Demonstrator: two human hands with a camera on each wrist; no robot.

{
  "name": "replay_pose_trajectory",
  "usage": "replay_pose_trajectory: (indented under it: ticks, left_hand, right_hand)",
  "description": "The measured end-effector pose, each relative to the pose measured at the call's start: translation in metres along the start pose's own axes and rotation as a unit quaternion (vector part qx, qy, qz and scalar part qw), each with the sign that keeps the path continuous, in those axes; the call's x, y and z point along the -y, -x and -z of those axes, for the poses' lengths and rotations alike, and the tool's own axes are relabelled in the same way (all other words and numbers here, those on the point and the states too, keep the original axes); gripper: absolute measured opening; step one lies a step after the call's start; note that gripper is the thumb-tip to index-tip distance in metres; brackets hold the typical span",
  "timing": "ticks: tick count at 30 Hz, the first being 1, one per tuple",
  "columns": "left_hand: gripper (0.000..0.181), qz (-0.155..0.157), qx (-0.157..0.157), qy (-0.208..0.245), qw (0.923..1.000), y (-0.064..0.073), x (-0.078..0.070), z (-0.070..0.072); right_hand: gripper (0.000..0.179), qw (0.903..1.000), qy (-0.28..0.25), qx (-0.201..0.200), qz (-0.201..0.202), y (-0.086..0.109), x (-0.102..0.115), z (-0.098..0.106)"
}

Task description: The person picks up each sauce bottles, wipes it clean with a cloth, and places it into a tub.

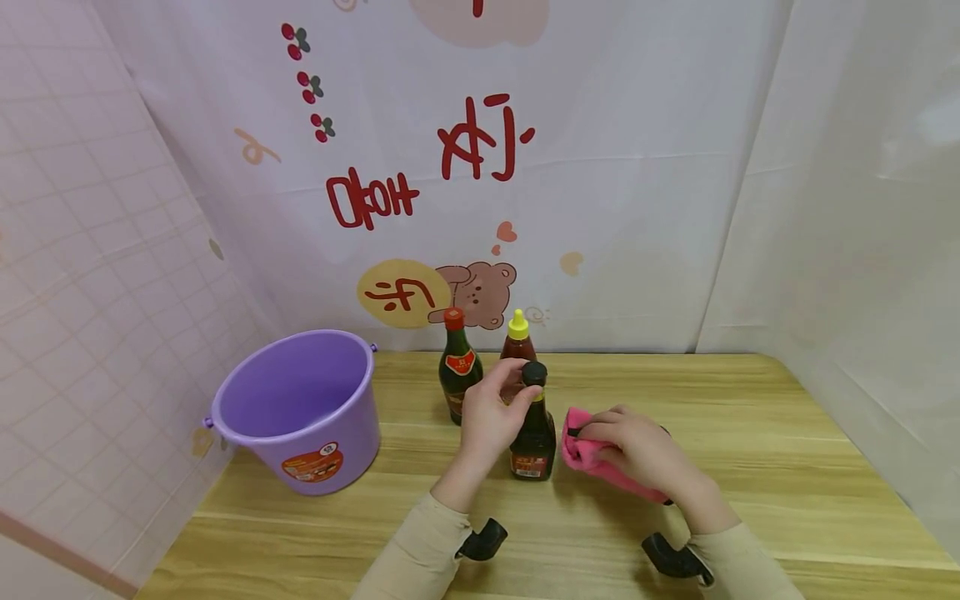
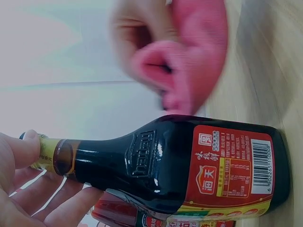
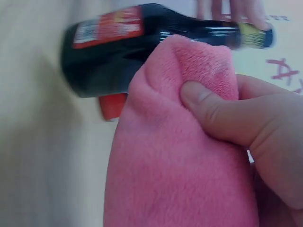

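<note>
My left hand (image 1: pixel 489 418) holds a dark soy sauce bottle (image 1: pixel 534 440) by its neck, just under the black cap. The bottle stands upright on the table; its red label with a barcode (image 2: pixel 262 165) faces the left wrist camera. Just right of the bottle, my right hand (image 1: pixel 641 450) grips a folded pink cloth (image 3: pixel 180 165), the thumb pressed on its upper end. In the left wrist view the cloth overlaps the bottle's edge; whether they touch I cannot tell. Behind the soy sauce stands a red-brown sauce bottle with a yellow nozzle cap (image 1: pixel 518 325), partly hidden by the left hand.
A green bottle with a red cap (image 1: pixel 459 367) stands at the back, left of the left hand. Further left is a purple bucket (image 1: pixel 360 425) on the wooden table (image 1: pixel 750 433). A printed cloth backdrop (image 1: pixel 622 208) rises behind the table.
</note>
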State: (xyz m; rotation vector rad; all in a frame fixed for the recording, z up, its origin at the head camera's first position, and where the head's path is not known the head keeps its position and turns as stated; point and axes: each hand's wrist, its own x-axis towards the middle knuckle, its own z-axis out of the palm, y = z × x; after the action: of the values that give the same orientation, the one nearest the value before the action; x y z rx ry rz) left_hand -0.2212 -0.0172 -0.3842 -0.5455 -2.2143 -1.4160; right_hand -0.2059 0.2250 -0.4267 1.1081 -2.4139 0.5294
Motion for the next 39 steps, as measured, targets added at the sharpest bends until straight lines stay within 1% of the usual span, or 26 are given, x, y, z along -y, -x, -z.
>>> replay_pose_trajectory:
  ticks: [6, 9, 10, 12, 14, 20, 22, 25, 26, 27, 30, 32, 34, 37, 39]
  left_hand:
    - [0.028, 0.005, 0.002, -0.003, 1.0000, 0.000, -0.001, 0.000]
    - [0.028, 0.006, 0.003, -0.003, 1.0000, 0.000, -0.001, 0.000]
    - [0.028, 0.005, 0.004, -0.003, 1.0000, 0.000, -0.001, 0.000]
    - [0.027, 0.004, 0.004, -0.003, 1.0000, 0.001, -0.001, 0.000]
    - [0.027, 0.003, 0.004, -0.004, 1.0000, 0.001, -0.001, 0.000]
    - [0.027, -0.006, 0.006, -0.004, 1.0000, 0.001, -0.001, 0.000]
    - [0.027, -0.007, 0.006, -0.003, 0.9999, 0.001, -0.001, -0.001]
    - [0.027, -0.010, 0.005, -0.005, 0.9999, 0.001, 0.000, -0.001]
    - [0.027, -0.011, 0.004, -0.005, 0.9999, 0.002, 0.000, -0.001]
    - [0.027, -0.011, 0.003, -0.005, 0.9999, 0.002, 0.000, -0.001]
    - [0.027, -0.012, 0.002, -0.005, 0.9999, 0.002, 0.001, -0.001]
    - [0.028, -0.014, 0.001, -0.004, 0.9999, 0.001, 0.001, -0.001]
    - [0.028, -0.013, 0.002, -0.006, 0.9999, 0.001, 0.001, -0.001]
    - [0.028, -0.011, 0.003, -0.009, 0.9999, 0.001, 0.001, 0.000]
    - [0.028, -0.004, 0.006, -0.010, 0.9999, 0.001, 0.000, 0.000]
  right_hand:
    - [0.036, 0.9981, -0.028, -0.054, 0.014, -0.012, -0.001, 0.025]
    - [0.022, 0.9956, -0.050, -0.075, 0.025, -0.020, -0.001, 0.032]
    - [0.020, 0.9947, -0.054, -0.082, 0.030, -0.023, 0.000, 0.034]
    - [0.031, 0.9935, -0.062, -0.089, 0.035, -0.030, 0.001, 0.036]
    - [0.040, 0.9929, -0.062, -0.093, 0.038, -0.036, 0.003, 0.035]
    - [0.038, 0.9900, -0.083, -0.105, 0.045, -0.047, 0.008, 0.028]
    - [0.035, 0.9885, -0.088, -0.113, 0.050, -0.048, 0.007, 0.025]
    - [0.020, 0.9860, -0.091, -0.126, 0.061, -0.049, 0.007, 0.021]
    - [0.018, 0.9851, -0.093, -0.130, 0.064, -0.049, 0.007, 0.020]
    - [0.021, 0.9845, -0.092, -0.133, 0.066, -0.049, 0.007, 0.019]
    - [0.041, 0.9838, -0.095, -0.137, 0.067, -0.050, 0.008, 0.017]
    - [0.044, 0.9838, -0.095, -0.137, 0.066, -0.050, 0.008, 0.016]
    - [0.038, 0.9841, -0.096, -0.135, 0.065, -0.050, 0.007, 0.015]
    - [0.022, 0.9854, -0.095, -0.128, 0.061, -0.049, 0.007, 0.014]
    - [0.018, 0.9869, -0.094, -0.119, 0.054, -0.048, 0.007, 0.013]
